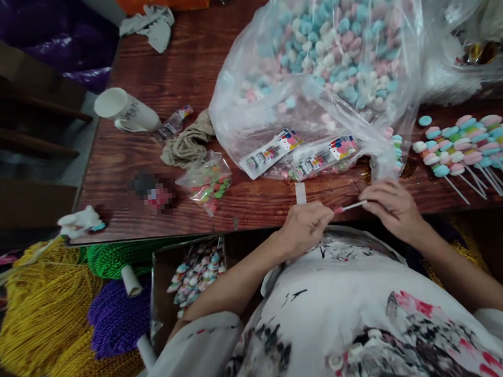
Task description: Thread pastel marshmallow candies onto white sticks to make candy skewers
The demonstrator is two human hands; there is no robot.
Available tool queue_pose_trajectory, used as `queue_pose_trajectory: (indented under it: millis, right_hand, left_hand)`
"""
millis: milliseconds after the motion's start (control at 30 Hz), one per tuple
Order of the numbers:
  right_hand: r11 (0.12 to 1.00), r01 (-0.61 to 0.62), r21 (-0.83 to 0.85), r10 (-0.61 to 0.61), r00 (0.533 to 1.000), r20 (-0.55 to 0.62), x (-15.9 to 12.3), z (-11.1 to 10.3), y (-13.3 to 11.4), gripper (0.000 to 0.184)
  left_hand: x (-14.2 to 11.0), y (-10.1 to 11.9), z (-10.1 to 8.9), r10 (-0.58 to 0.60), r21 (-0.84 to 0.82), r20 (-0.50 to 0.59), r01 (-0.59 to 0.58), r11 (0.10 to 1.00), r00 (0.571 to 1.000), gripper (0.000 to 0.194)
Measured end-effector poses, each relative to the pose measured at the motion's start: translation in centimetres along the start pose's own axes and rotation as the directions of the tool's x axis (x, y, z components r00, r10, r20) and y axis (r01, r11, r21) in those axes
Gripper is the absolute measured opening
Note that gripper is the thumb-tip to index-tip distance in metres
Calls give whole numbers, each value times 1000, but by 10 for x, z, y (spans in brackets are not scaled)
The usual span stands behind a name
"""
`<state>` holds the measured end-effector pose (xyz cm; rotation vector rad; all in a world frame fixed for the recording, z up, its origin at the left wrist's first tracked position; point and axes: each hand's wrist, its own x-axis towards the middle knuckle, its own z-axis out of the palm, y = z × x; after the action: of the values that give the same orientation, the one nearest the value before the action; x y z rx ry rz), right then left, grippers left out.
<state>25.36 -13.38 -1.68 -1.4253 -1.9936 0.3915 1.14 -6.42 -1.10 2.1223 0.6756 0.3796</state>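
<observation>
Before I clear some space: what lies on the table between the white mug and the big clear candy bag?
In the head view, between the white mug and the candy bag lie a small wrapped packet and crumpled beige cloth.

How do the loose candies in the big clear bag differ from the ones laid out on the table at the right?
The candies in the big clear bag lie loose in a jumbled heap, with no sticks showing; the candy skewers sit stacked on white sticks, in a row on the bare table. The bagged ones are wrapped in plastic film; the skewers lie uncovered. Both share pastel pink, blue and white rounds.
</observation>
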Motion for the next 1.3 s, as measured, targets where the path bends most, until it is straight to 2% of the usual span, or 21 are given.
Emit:
queue_pose_trajectory:
  millis: [33,100,133,200,267,300,433,633,733,867,1000,1067,1133,1200,1300]
  right_hand:
    - [990,32,-138,-31,999,10,4,-5,9,14]
    - [910,131,-394,-99,990,99,11,-8,25,15]
    - [860,193,-472,-133,979,158,15,-7,30,15]
    - [797,301,-524,-191,948,254,20,-1,36,15]
    - [771,357,-527,-229,928,295,24,6,38,15]
    - [764,369,-529,-236,923,304,25,9,38,15]
    - [764,372,-527,-260,925,277,24,16,38,18]
    - [894,255,-367,-285,958,-29,17,12,42,12]
    - [950,230,-213,-256,961,-103,18,3,35,13]
    - [985,173,-8,-170,958,-229,30,0,2,12]
    - [980,198,-13,-195,946,-258,43,16,-28,13]
    - [984,179,19,-167,945,-280,46,28,-32,15]
    - [986,138,97,-103,949,-300,46,37,-30,17]
    - [981,105,166,-53,956,-289,45,42,-26,19]
    - [973,66,221,-9,969,-248,43,43,-24,23]
  left_hand:
    - [1,-2,-2,-75,-151,-71,63,986,995,32]
    - [3,-3,-6,-264,-452,-139,176,875,955,29]
    - [4,-2,-7,-355,-577,-128,222,786,926,28]
    - [5,1,-8,-490,-755,-47,290,588,871,29]
    - [5,5,-6,-557,-841,34,325,433,830,32]
    - [4,6,-4,-576,-862,53,328,385,816,33]
    - [2,7,5,-615,-899,37,295,324,788,33]
    - [1,7,10,-633,-920,-1,247,304,774,31]
    - [3,7,11,-629,-914,-31,233,333,777,30]
    - [11,13,19,-571,-847,-130,208,489,811,30]
    - [23,19,23,-419,-748,-265,89,658,868,34]
    - [24,18,22,-337,-644,-342,42,764,877,33]
    - [22,16,20,-269,-529,-373,35,848,888,31]
    - [18,12,18,-238,-466,-361,47,884,902,34]
    - [15,6,20,-243,-480,-334,57,876,911,41]
